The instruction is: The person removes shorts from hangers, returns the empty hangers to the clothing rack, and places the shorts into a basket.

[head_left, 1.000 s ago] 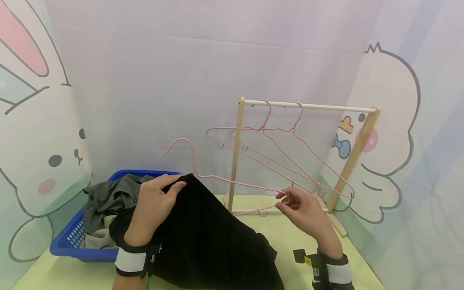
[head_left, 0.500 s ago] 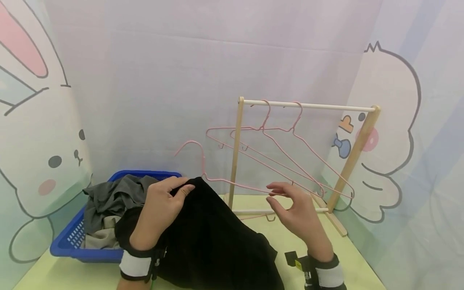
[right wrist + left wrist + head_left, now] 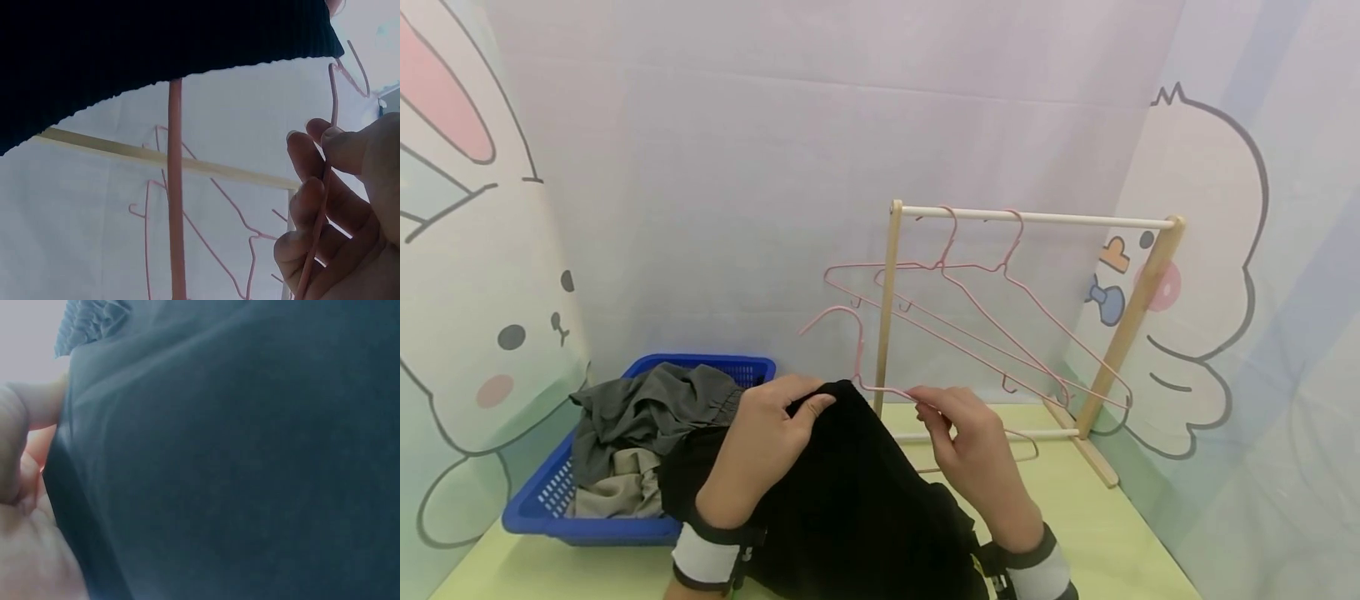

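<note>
My left hand point(image 3: 767, 442) pinches the top edge of a black garment point(image 3: 865, 508) between thumb and fingers. The cloth drapes down to the table and fills most of the left wrist view. A pink wire hanger point(image 3: 859, 350) is partly inside the garment, its hook standing free above the edge. With thumb and fingertips, my right hand point(image 3: 973, 454) pinches the hanger's right shoulder close to the neck. The right wrist view shows that wire crossing my right hand point(image 3: 350, 187), below the garment's ribbed-looking edge point(image 3: 250, 59). The hanger's left part is hidden by the cloth.
A blue basket point(image 3: 538, 517) with grey clothes point(image 3: 662, 408) and beige cloth point(image 3: 625, 487) stands at the left. Behind my right hand is a wooden rack point(image 3: 887, 308); two pink hangers point(image 3: 977, 308) hang from its white rod point(image 3: 1075, 219). Printed curtains enclose the table.
The hanger, the garment's top edge and my left hand have moved right and slightly down. My right hand loosened, moved left along the hanger's shoulder, and now pinches it nearer the neck.
</note>
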Motion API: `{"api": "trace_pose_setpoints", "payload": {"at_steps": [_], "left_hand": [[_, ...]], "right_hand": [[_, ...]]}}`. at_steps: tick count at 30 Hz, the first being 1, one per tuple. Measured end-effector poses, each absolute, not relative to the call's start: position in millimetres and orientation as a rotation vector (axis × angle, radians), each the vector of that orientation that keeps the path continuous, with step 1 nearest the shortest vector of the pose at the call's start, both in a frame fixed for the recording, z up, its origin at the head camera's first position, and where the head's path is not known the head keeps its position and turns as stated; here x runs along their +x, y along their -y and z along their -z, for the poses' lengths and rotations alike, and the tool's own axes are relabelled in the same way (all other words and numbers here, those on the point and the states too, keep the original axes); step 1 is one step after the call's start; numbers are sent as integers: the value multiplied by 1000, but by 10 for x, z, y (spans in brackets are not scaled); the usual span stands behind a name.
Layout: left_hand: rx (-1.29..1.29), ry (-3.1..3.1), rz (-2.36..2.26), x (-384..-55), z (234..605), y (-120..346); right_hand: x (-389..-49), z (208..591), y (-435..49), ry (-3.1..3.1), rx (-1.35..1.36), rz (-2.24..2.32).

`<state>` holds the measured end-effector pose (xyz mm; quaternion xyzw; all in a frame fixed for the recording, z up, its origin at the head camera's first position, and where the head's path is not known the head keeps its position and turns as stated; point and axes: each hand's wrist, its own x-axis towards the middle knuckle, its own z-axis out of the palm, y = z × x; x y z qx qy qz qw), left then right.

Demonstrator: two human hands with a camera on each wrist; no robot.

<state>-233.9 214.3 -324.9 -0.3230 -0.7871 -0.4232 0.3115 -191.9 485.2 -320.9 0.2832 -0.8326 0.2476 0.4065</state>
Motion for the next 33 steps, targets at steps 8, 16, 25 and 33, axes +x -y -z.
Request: {"api": "trace_pose_setpoints", "payload": {"at_steps": [8, 16, 25, 33], "left_hand": [[-879, 2110, 1114, -2342, 3257, -2166], [-878, 2146, 1130, -2392, 3261, -2110], [-864, 2191, 1114, -2453, 3291, -2050], [-868, 2168, 1097, -2502, 3314, -2004]], "right_hand": [[-1899, 3196, -4862, 2120, 708, -634], [-1909, 3153, -5035, 2094, 674, -633], [-1880, 3073, -5343, 2061, 585, -621], [-1826, 3013, -5623, 2025, 554, -670]]}}
